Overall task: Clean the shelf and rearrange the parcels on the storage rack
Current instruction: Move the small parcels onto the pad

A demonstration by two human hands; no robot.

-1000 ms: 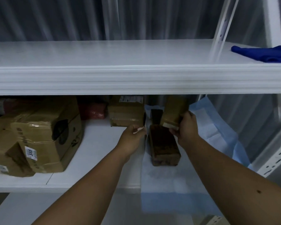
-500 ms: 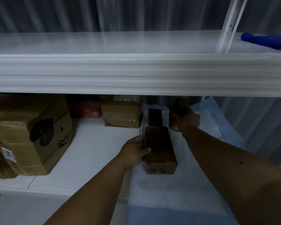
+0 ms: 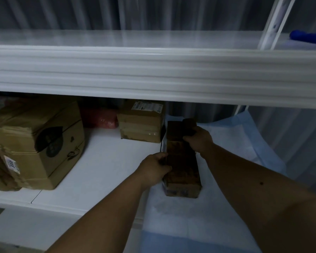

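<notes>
The parcels are being put in order. The left hand point(image 3: 154, 166) holds the side of the long brown parcel point(image 3: 181, 167) on the sheet point(image 3: 232, 143) in the middle of the frame. The right hand point(image 3: 197, 139) grips a small dark parcel point(image 3: 189, 126) behind it. I think the next move is to set that one down straight.

Dim room; grey pleated curtain point(image 3: 98, 13) behind white metal rack, upright post point(image 3: 274, 21) at right.
</notes>
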